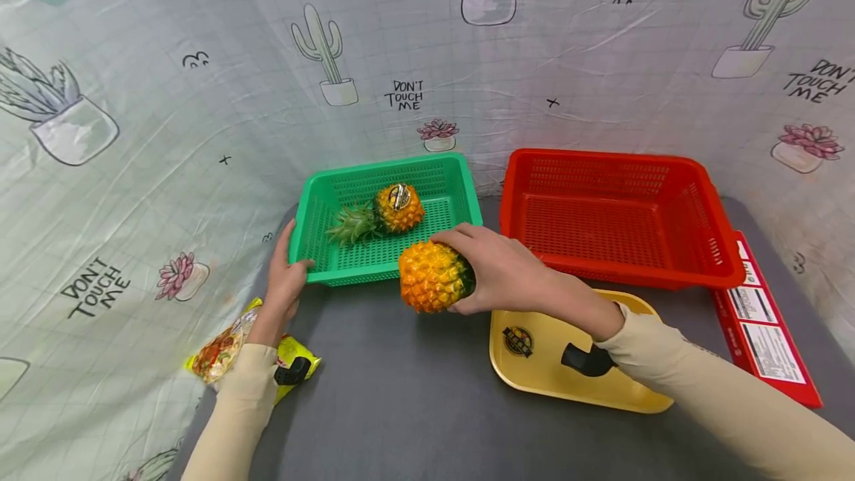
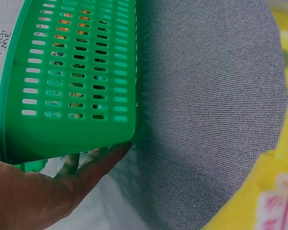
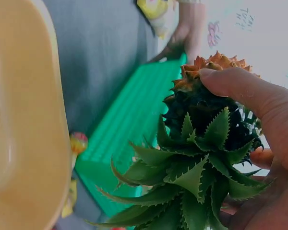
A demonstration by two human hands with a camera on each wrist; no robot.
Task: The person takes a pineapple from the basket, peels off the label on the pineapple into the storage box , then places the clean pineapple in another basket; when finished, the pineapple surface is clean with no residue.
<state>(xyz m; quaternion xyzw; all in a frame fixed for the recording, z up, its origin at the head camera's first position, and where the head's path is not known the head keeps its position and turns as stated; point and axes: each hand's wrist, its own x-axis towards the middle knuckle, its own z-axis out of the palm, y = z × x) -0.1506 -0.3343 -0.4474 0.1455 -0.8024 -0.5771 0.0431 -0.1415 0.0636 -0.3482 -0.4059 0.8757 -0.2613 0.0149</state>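
My right hand point(image 1: 497, 266) grips an orange-and-green pineapple point(image 1: 433, 277) just in front of the green basket's near rim. In the right wrist view its spiky leaves point(image 3: 182, 177) hang toward the lower part of the picture, and the thumb presses on its side. A second pineapple point(image 1: 399, 206), with a label on it, lies inside the green plastic basket point(image 1: 354, 275). At that basket's left front corner my left hand point(image 1: 286, 280) holds the rim; the left wrist view shows the hand point(image 2: 53, 191) around the basket's end wall.
A red basket point(image 1: 604, 266) stands to the right of the green one. Before it lies a yellow tray point(image 1: 534, 370), partly under my right arm. A red box point(image 1: 768, 332) is at the far right, and a yellow food packet point(image 1: 220, 351) lies beneath my left forearm. Behind hangs a printed cloth point(image 1: 568, 58).
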